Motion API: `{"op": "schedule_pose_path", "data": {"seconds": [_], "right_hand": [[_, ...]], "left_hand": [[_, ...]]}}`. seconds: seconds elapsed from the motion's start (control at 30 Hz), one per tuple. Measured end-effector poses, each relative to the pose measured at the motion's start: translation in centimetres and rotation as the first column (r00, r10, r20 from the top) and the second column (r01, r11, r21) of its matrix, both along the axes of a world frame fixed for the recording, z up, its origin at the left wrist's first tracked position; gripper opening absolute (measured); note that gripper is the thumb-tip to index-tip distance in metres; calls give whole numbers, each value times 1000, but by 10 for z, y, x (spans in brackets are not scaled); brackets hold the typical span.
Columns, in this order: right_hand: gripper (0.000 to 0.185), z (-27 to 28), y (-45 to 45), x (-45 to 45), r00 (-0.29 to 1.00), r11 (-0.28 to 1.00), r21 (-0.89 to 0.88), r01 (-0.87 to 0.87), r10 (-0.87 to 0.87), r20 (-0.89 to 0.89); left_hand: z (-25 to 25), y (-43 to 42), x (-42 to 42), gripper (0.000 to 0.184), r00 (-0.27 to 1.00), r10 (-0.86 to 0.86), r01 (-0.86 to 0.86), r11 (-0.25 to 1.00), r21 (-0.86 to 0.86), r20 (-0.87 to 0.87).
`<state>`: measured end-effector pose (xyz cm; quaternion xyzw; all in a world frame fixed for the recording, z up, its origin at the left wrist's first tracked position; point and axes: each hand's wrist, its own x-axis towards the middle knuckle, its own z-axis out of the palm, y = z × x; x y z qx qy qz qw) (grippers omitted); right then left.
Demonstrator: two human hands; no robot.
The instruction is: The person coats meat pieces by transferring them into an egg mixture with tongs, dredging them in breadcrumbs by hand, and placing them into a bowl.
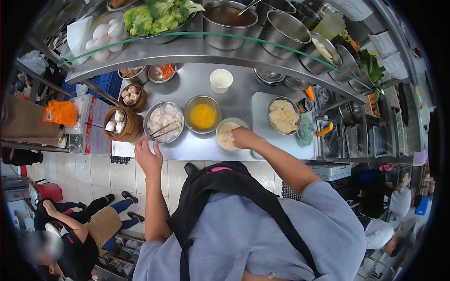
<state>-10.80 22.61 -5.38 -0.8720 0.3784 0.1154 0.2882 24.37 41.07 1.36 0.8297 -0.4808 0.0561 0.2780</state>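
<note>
My left hand [149, 157] is closed on a pair of chopsticks [161, 131]. Their tips reach over a metal bowl [146, 122] of pale, wet-looking pieces [165, 116]. Beaten egg [203, 116] fills the bottom of the metal bowl [189, 108] to its right. My right hand [246, 138] reaches into a smaller bowl of breadcrumbs [227, 134], fingers curled down and their tips hidden. Farther right, on a white cutting board [260, 105], stands a metal bowl of pale crumbed pieces [284, 116].
Bamboo steamers [123, 131] with dumplings stand at the left. A white paper cup [221, 80] and stacked metal bowls [268, 77] sit behind. An overhead shelf [187, 58] carries eggs, broccoli [157, 18] and metal pots. A green cloth [305, 131] lies on the board. Other people are around.
</note>
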Motion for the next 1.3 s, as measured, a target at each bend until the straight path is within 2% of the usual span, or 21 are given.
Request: {"op": "schedule_pose_path", "data": {"seconds": [0.13, 0.23, 0.37, 0.43, 0.53, 0.67, 0.73, 0.87, 0.93, 0.97, 1.03, 1.07, 1.13, 1.23, 1.3], "right_hand": [[29, -5, -13, 13, 990, 978, 181, -100, 116, -81], [29, -14, -25, 17, 967, 952, 216, -216, 239, -86], [29, -18, -27, 18, 968, 946, 245, -214, 239, -76], [28, -27, -26, 21, 962, 955, 207, -214, 242, -123], [27, -10, -27, 24, 969, 949, 271, -160, 204, -140], [26, -9, -33, 27, 939, 928, 276, -251, 302, -162], [27, -6, -22, 27, 998, 972, 236, -10, -5, 66], [25, -32, -14, 26, 983, 976, 216, -28, -12, 186], [25, -21, -15, 29, 998, 961, 272, -41, 26, 58], [25, -16, -14, 31, 998, 965, 259, -47, 32, 62], [35, -10, 0, 30, 992, 994, 48, -102, 98, 84], [35, -2, 8, 33, 991, 993, 44, -113, 109, 83], [47, 12, 24, 37, 994, 938, -334, 96, -73, 81], [51, 5, 25, 42, 995, 940, -327, 101, -102, 14], [49, 1, 20, 40, 988, 952, -263, 156, -148, 51]], "left_hand": [[-17, 18, 5, 29, 1000, -8, 8, 1000, -15, -4], [-27, 33, 8, 27, 997, -31, 31, 999, 5, -75], [-46, 46, 12, 28, 992, -25, 26, 1000, 7, -125], [-54, 59, 9, 28, 989, -8, 11, 1000, 18, -151], [-63, 63, 12, 28, 985, 1, 4, 1000, 31, -175], [-58, 75, 10, 28, 979, -27, 34, 999, 31, -204], [-57, 83, 11, 28, 975, -22, 35, 998, 53, -220], [-67, 89, 13, 27, 980, -60, 71, 996, 49, -192], [-69, 84, 13, 27, 961, -54, 69, 997, 46, -270], [-66, 80, 12, 26, 963, -66, 73, 997, 20, -263], [-62, 79, 12, 25, 960, -62, 70, 997, 19, -272], [-59, 80, 11, 24, 957, -56, 66, 998, 23, -286], [-67, 84, 12, 24, 955, -54, 65, 997, 28, -291], [-75, 87, 13, 22, 951, -71, 83, 996, 28, -300], [-74, 92, 13, 22, 949, -78, 90, 996, 27, -306]]}}
